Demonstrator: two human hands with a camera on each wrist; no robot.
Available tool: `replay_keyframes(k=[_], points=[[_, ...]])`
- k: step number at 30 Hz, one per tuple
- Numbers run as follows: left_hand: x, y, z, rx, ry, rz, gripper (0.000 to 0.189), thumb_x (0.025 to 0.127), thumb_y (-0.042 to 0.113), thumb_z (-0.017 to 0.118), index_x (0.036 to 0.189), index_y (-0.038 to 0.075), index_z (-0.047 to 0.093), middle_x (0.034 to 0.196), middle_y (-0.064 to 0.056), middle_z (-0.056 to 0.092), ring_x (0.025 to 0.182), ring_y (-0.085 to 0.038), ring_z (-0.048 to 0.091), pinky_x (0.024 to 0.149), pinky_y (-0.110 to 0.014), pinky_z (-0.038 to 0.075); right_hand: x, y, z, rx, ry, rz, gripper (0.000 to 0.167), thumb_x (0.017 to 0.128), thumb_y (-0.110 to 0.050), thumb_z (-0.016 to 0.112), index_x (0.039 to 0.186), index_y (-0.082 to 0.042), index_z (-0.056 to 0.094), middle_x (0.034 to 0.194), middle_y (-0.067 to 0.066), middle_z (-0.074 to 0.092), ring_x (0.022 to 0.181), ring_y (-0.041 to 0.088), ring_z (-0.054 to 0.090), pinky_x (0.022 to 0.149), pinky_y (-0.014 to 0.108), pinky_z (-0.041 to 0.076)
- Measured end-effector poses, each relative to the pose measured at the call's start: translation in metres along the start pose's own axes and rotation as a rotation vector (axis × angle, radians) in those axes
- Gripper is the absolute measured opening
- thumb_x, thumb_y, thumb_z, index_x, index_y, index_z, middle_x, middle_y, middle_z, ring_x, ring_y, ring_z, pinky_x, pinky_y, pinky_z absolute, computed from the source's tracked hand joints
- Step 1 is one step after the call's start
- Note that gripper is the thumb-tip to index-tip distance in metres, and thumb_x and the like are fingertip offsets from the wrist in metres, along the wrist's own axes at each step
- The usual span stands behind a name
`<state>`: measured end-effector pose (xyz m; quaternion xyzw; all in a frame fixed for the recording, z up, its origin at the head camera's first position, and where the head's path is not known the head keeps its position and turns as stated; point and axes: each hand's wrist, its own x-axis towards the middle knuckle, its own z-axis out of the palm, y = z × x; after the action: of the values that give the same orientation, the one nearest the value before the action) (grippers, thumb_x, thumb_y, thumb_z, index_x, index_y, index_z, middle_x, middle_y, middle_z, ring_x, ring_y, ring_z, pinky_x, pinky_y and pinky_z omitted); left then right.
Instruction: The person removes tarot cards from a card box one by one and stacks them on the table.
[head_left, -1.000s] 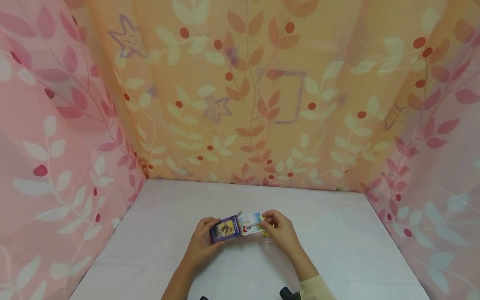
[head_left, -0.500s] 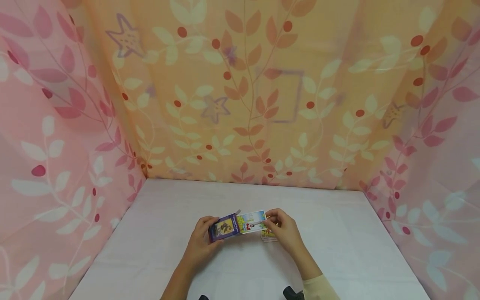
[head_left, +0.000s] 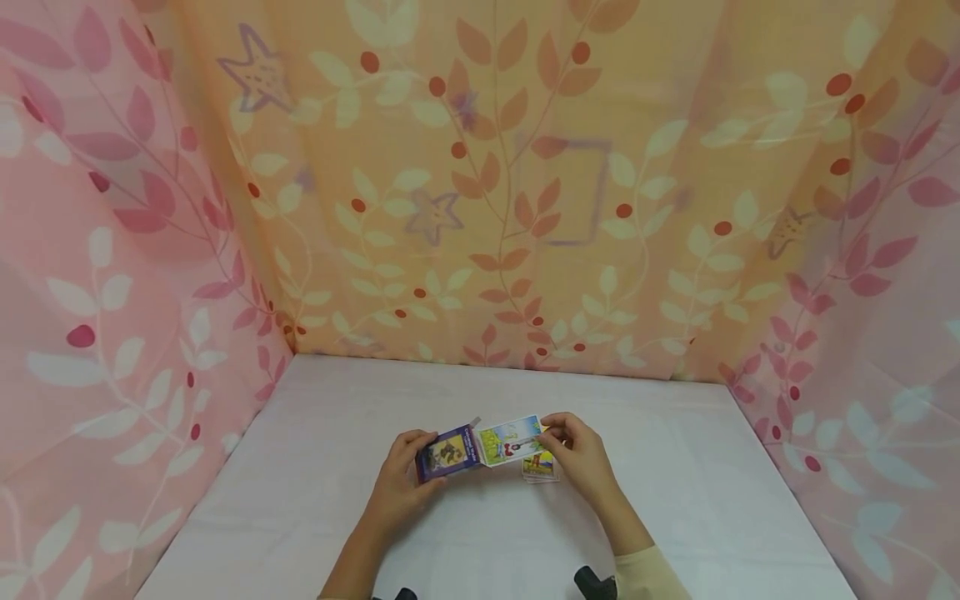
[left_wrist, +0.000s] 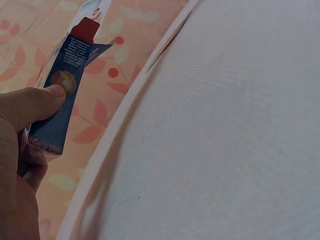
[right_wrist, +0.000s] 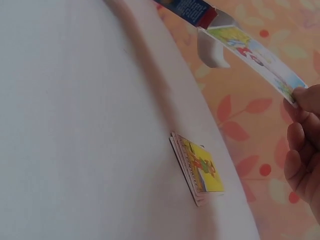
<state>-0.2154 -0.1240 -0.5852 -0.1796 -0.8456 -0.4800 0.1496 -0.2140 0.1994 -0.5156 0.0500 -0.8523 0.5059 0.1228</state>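
My left hand grips a dark blue and purple card box, its thumb along the narrow printed side in the left wrist view. At the box's right end the red-edged flap stands open. With thumb and fingers, my right hand pinches the outer end of an illustrated card with a white border. That card's inner end lies at the mouth of the box; whether it is still inside I cannot tell. Below it, a small stack of cards lies on the table, a yellow picture on top.
A white cloth covers the table. Behind it hangs an orange leaf-patterned curtain, with pink patterned cloth on the left side and more on the right. Dark objects show near the wrists at the bottom edge.
My right hand has moved rightward and slightly up, drawing the card out of the box so that more of its picture shows. The left hand and box have stayed nearly in place.
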Motion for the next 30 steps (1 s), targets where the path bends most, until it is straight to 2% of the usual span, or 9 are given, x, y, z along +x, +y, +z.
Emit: replay_keyframes(k=[7,9,17,24,30], points=[[0.0,-0.004,0.003,0.023,0.012,0.078,0.081,0.068,0.009,0.095,0.141,0.018,0.06,0.136,0.001,0.054,0.13,-0.024,0.055,0.116,-0.022,0.037,0.005,0.003,-0.008,-0.01,0.0,-0.005,0.014,0.093,-0.017,0.076,0.107,-0.02,0.073,0.087,-0.004,0.069,0.079,0.013,0.06,0.066,0.021,0.046],[-0.001,-0.005,0.003,0.024,0.011,0.081,0.082,0.069,0.009,0.095,0.141,0.019,0.059,0.136,0.001,0.054,0.129,-0.025,0.055,0.115,-0.02,0.036,0.006,0.005,-0.009,-0.02,0.001,-0.006,0.013,0.094,-0.018,0.076,0.106,-0.02,0.073,0.087,-0.005,0.069,0.081,0.013,0.06,0.066,0.021,0.046],[-0.001,-0.003,0.002,0.02,0.01,0.036,0.082,0.068,0.01,0.095,0.141,0.022,0.06,0.136,0.003,0.054,0.132,-0.023,0.054,0.115,-0.046,0.042,0.013,0.011,-0.013,-0.057,-0.009,-0.029,0.014,0.093,-0.014,0.076,0.106,-0.02,0.074,0.087,-0.005,0.069,0.081,0.012,0.059,0.067,0.021,0.046],[-0.001,-0.002,0.001,0.021,0.008,0.027,0.08,0.069,0.012,0.095,0.141,0.022,0.06,0.136,0.006,0.053,0.132,-0.02,0.053,0.115,-0.042,0.042,0.022,0.014,-0.015,-0.081,-0.035,-0.025,0.012,0.094,-0.014,0.075,0.104,-0.02,0.075,0.089,-0.004,0.069,0.083,0.014,0.059,0.069,0.022,0.046],[-0.001,-0.003,0.003,0.031,0.018,0.051,0.081,0.068,0.011,0.096,0.141,0.02,0.06,0.136,0.004,0.054,0.131,-0.022,0.054,0.113,-0.048,0.044,0.037,0.019,-0.014,-0.13,-0.068,-0.022,0.012,0.096,-0.014,0.071,0.106,-0.019,0.075,0.093,-0.004,0.071,0.083,0.014,0.058,0.072,0.025,0.048]])
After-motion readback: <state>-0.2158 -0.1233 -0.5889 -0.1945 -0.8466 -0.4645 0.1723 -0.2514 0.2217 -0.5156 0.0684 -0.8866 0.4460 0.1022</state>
